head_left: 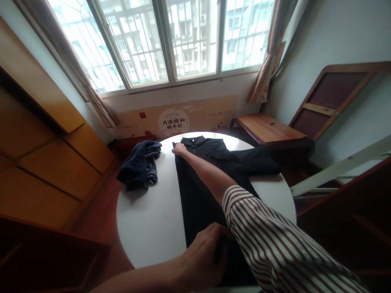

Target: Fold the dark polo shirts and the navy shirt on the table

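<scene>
A black collared polo shirt [198,191] lies spread on the round white table [146,228], its collar toward the window and one sleeve out to the right. My right hand [180,149] is stretched far forward, its fingers closed on the shirt's cloth at the left of the collar. Close to me, at the lower part of the shirt, my left hand [207,254] is curled with fingers closed around black cloth. My right forearm and striped sleeve cross over the shirt and hide part of it. A crumpled dark blue garment [137,165] rests at the table's left edge.
Beyond the table are a printed banner [174,120] and a barred window [192,40]. A low wooden table [271,126] stands at the back right, with a wood-framed panel [332,93] behind it. Wooden cabinets [51,171] line the left.
</scene>
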### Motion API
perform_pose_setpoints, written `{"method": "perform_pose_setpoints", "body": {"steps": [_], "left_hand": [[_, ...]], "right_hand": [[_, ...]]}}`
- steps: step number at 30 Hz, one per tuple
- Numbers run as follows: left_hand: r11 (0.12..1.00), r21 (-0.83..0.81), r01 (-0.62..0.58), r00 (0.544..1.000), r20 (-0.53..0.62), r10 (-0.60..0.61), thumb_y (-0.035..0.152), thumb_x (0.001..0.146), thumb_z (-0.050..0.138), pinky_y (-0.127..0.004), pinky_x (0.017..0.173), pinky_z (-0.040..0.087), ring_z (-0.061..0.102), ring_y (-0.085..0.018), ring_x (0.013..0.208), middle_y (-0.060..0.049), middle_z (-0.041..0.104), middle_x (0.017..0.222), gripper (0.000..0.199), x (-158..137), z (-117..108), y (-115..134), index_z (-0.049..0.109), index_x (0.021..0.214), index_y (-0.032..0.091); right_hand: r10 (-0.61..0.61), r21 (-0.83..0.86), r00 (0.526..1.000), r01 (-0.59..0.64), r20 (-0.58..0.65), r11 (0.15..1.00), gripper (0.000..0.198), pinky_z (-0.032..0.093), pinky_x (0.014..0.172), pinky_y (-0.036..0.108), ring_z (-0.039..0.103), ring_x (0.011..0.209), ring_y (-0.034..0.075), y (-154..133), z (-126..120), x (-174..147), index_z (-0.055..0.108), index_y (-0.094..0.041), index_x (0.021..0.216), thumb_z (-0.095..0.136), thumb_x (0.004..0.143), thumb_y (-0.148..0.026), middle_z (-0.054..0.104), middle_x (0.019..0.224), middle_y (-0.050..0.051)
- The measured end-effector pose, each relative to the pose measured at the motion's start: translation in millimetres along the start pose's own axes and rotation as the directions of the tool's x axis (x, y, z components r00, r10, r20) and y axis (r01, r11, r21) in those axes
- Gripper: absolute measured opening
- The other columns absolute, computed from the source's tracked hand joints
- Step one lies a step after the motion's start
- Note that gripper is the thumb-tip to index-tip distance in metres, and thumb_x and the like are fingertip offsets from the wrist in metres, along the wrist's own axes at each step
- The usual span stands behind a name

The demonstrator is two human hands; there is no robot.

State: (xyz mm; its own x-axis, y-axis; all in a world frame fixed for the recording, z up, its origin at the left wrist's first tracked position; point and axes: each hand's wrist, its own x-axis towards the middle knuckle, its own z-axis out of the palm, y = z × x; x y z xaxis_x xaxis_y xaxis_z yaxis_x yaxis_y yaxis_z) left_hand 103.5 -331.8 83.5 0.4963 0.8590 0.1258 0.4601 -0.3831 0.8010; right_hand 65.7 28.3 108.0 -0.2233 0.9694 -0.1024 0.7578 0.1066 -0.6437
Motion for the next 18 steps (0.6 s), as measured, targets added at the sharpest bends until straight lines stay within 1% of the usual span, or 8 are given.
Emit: {"method": "perform_pose_setpoints", "body": {"steps": [2, 5, 7, 10, 12, 14, 16, 18], "left_hand": [[0.999, 0.031, -0.034, 0.999, -0.007, 0.034, 0.004, 0.079, 0.052, -0.033, 0.090, 0.049, 0.059, -0.018, 0.100, -0.006, 0.060, 0.112, 0.039, 6.0, 7.1, -2.6, 0.050, 0.113, 0.022], [0.994, 0.103, -0.043, 0.999, 0.003, 0.043, 0.004, 0.076, 0.053, -0.033, 0.086, 0.050, 0.058, -0.019, 0.098, -0.007, 0.057, 0.111, 0.039, 12.6, 10.5, 1.7, 0.049, 0.111, 0.022], [0.986, 0.155, -0.064, 0.998, 0.038, 0.059, 0.004, 0.076, 0.054, -0.032, 0.080, 0.050, 0.057, -0.020, 0.095, -0.007, 0.055, 0.110, 0.039, 17.4, 10.6, 10.9, 0.049, 0.110, 0.022], [0.967, 0.195, -0.161, 0.978, 0.167, 0.129, 0.008, 0.077, 0.056, -0.029, 0.071, 0.050, 0.056, -0.019, 0.090, -0.007, 0.052, 0.110, 0.039, 29.9, 13.5, 31.2, 0.047, 0.112, 0.021], [0.949, 0.194, -0.249, 0.942, 0.275, 0.191, 0.013, 0.079, 0.058, -0.028, 0.066, 0.049, 0.056, -0.020, 0.091, -0.009, 0.051, 0.112, 0.039, 42.8, 20.1, 45.1, 0.046, 0.115, 0.020], [0.922, 0.178, -0.345, 0.893, 0.364, 0.265, 0.016, 0.082, 0.057, -0.028, 0.065, 0.049, 0.055, -0.024, 0.099, -0.011, 0.049, 0.116, 0.040, 57.9, 31.6, 55.4, 0.044, 0.120, 0.019], [0.885, 0.148, -0.441, 0.832, 0.437, 0.341, 0.020, 0.085, 0.056, -0.030, 0.067, 0.050, 0.052, -0.028, 0.110, -0.013, 0.048, 0.123, 0.044, 72.1, 47.8, 59.3, 0.042, 0.127, 0.018], [0.855, 0.116, -0.506, 0.772, 0.503, 0.388, 0.023, 0.086, 0.055, -0.031, 0.069, 0.051, 0.049, -0.031, 0.117, -0.015, 0.045, 0.129, 0.047, 82.5, 66.7, 56.2, 0.042, 0.131, 0.019]], "right_hand": [[0.002, -0.005, 1.000, -0.002, 0.018, 1.000, 0.038, 0.052, 0.092, 0.036, 0.062, 0.112, 0.026, 3.3, 3.3, -6.2, 0.064, -0.005, 0.117, 0.074, 0.084, -0.023, 0.063, 0.121, 0.019], [0.002, -0.003, 1.000, -0.002, 0.003, 1.000, 0.037, 0.053, 0.091, 0.041, 0.062, 0.110, 0.024, 5.8, -6.4, -9.5, 0.061, -0.010, 0.122, 0.068, 0.090, -0.028, 0.062, 0.124, 0.014], [-0.006, 0.011, 0.999, 0.006, -0.032, 1.000, 0.035, 0.054, 0.090, 0.043, 0.062, 0.107, 0.022, 10.8, -28.3, -6.4, 0.058, -0.014, 0.125, 0.061, 0.095, -0.033, 0.060, 0.125, 0.011], [-0.004, 0.041, 0.994, 0.009, -0.105, 0.999, 0.034, 0.054, 0.089, 0.040, 0.062, 0.104, 0.020, 33.5, -80.1, 0.8, 0.059, -0.014, 0.123, 0.060, 0.096, -0.035, 0.061, 0.122, 0.009], [0.024, 0.061, 0.986, -0.014, -0.165, 0.998, 0.028, 0.052, 0.089, 0.033, 0.063, 0.099, 0.017, 60.9, -116.8, 2.4, 0.063, -0.010, 0.116, 0.060, 0.096, -0.029, 0.065, 0.113, 0.008], [0.082, 0.084, 0.972, -0.064, -0.222, 0.994, 0.021, 0.047, 0.087, 0.023, 0.063, 0.092, 0.013, 95.3, -145.6, -1.5, 0.067, -0.002, 0.107, 0.058, 0.094, -0.016, 0.068, 0.099, 0.010], [0.155, 0.110, 0.952, -0.129, -0.265, 0.985, 0.019, 0.047, 0.080, 0.020, 0.063, 0.083, 0.012, 131.3, -161.4, -10.0, 0.069, 0.001, 0.102, 0.058, 0.089, -0.009, 0.069, 0.087, 0.010], [0.220, 0.141, 0.932, -0.187, -0.288, 0.972, 0.020, 0.050, 0.071, 0.022, 0.063, 0.074, 0.015, 163.2, -165.3, -20.3, 0.070, -0.001, 0.100, 0.061, 0.085, -0.008, 0.068, 0.078, 0.008]]}}
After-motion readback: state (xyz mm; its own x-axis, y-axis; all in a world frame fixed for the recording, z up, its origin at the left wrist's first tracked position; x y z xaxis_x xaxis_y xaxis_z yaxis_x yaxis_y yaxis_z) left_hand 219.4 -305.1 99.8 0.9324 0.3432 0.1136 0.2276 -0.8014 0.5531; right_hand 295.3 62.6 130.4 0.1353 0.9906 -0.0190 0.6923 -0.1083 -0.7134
